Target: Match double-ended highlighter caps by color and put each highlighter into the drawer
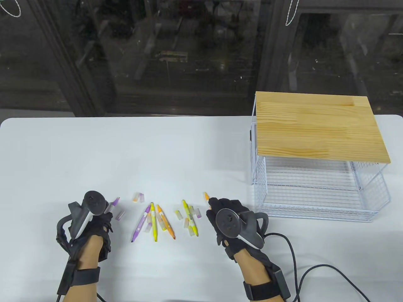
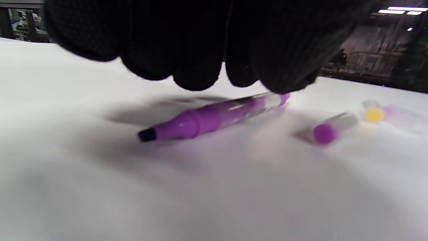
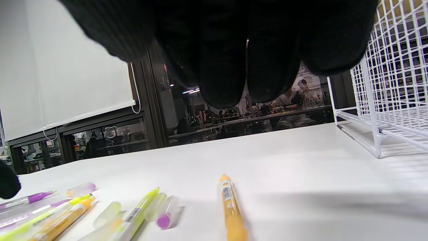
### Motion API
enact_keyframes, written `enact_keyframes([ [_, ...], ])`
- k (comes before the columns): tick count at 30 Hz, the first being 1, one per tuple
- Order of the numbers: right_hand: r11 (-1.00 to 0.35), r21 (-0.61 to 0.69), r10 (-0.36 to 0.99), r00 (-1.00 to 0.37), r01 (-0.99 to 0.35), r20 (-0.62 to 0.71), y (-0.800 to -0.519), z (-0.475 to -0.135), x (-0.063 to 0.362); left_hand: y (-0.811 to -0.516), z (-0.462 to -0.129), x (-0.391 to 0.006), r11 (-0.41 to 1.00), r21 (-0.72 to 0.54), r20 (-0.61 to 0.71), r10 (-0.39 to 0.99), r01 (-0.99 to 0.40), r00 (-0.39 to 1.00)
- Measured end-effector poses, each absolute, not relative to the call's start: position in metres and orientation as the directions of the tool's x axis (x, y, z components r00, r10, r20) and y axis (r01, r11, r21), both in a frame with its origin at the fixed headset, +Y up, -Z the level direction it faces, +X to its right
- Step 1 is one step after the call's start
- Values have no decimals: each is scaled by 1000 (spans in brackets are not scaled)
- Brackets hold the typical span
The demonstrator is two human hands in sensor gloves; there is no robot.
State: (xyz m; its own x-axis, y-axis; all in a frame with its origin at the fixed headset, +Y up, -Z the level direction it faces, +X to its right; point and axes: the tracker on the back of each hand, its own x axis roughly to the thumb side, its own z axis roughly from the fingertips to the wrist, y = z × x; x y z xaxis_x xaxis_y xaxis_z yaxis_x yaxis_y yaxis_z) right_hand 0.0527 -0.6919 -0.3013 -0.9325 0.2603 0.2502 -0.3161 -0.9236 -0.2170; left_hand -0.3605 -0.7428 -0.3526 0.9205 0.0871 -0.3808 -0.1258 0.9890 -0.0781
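**Light, slick pens and small loose caps called for barrel grips**

The highlighters lay on the white table [image 1: 63,151] in front of the person, most of them in a loose fan [image 1: 154,221] between the two hands, with translucent caps [image 1: 138,197] scattered among and beside them. A purple highlighter [image 2: 214,117] lay uncapped under the left hand [image 1: 94,220], its dark tip exposed, and a purple-ended cap [image 2: 329,130] lay just beside it. An orange highlighter [image 3: 230,207] lay under the right hand [image 1: 226,220].

The fingers of the left hand were seen hanging curled just above the purple barrel; whether they touched or pinched it could not be told. The right hand's fingers hung over the orange pen without visibly closing on it, and its grip likewise could not be told.

The pens were judged to be light, stiff and smooth plastic, likely to roll or slip if pressed from one side, so a pinch across the middle of the barrel was thought best, clear of the inked tips. The caps were judged tiny, slippery and easily flicked away, best taken by their sides.

The wire drawer [image 1: 315,192] stood drawn out under its wooden top [image 1: 318,125], near the right hand and holding no pens.
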Motion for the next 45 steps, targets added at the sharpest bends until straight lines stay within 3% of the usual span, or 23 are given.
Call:
enact_keyframes([
  [16, -927, -208, 259, -933, -313, 251, -693, -302, 52, -754, -359, -360, 990, -118, -423, 16, -73, 906],
  [26, -925, -207, 266, -930, -320, 252, -693, -302, 52, -751, -358, -362, 986, -88, -411, 93, -142, 907],
  [34, -925, -198, 272, -929, -324, 250, -693, -302, 53, -721, -351, -355, 978, 83, -310, 210, -194, 927],
  [36, -924, -197, 276, -929, -327, 247, -694, -302, 54, -713, -349, -349, 966, 104, -212, 253, -236, 944],
  [45, -931, -173, 278, -931, -323, 237, -697, -305, 56, -691, -336, -330, 956, 203, -32, 224, -213, 974],
])
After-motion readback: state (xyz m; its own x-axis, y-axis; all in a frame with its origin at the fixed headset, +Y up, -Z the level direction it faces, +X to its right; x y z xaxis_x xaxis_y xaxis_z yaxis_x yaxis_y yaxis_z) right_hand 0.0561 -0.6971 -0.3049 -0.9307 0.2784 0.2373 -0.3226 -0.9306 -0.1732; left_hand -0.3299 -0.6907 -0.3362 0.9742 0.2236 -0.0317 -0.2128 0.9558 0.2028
